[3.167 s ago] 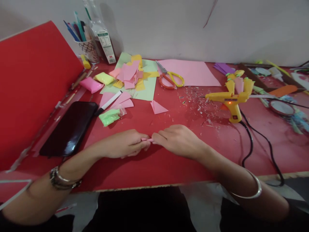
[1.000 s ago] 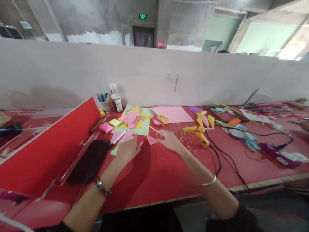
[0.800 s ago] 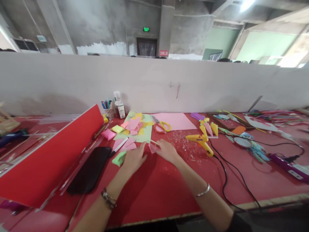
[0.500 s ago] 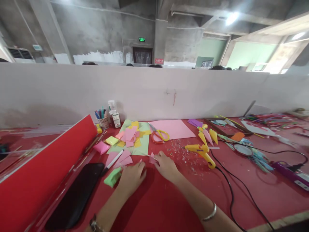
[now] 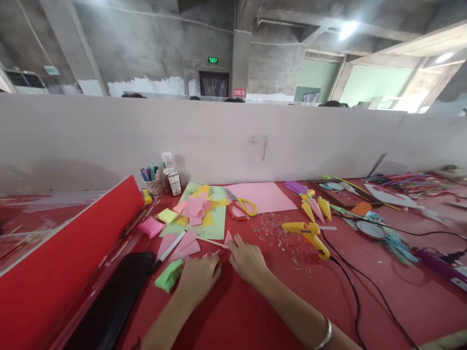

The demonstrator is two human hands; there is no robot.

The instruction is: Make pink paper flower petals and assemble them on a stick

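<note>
My right hand (image 5: 248, 260) has its fingers pinched together at the table, on a small pink paper piece (image 5: 228, 238). A thin pale stick (image 5: 211, 241) runs left from those fingertips. My left hand (image 5: 200, 274) lies just left of it, fingers curled and their tips mostly hidden; a pinkish bit shows at them, too small to make out. Beside the left hand are a crumpled green packet (image 5: 170, 276), a white marker (image 5: 173, 247) and pink paper sheets (image 5: 188, 247). Scissors (image 5: 241, 206) with yellow and orange handles lie beyond the hands.
A yellow glue gun (image 5: 308, 236) with a black cord lies at right, near paper scraps (image 5: 272, 226) and small yellow carrot shapes (image 5: 324, 208). A black phone (image 5: 113, 301) and a red board (image 5: 73, 253) are at left. A white partition (image 5: 204, 141) stands behind.
The thin stick now shows more, lying slanted left of my right fingertips. The pink piece stands more upright behind them. My hands have stayed close together, with the view shifting slightly.
</note>
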